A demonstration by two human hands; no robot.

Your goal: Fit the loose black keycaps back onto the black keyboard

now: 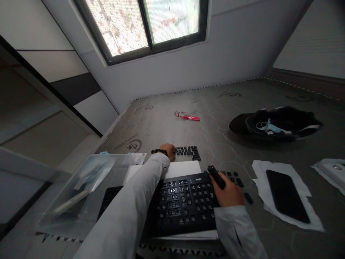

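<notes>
A black keyboard (185,203) with many keycaps off lies on a white sheet or board (185,168). My left hand (168,149) reaches over it to loose black keycaps (185,150) laid out in rows behind the keyboard. Its fingers look curled down among them, and the fingertips are hidden. At the keyboard's right edge, my right hand (229,190) is closed around a black oblong object (216,177) whose kind I cannot make out. More loose keycaps (239,182) lie just beyond that hand.
A clear plastic bin (118,158) with packets stands at left. To the right lie a phone-like black slab (288,196) on white paper (315,221), a white package (332,172) and an upturned black cap (242,124) holding a mask. A red item (190,117) lies farther back.
</notes>
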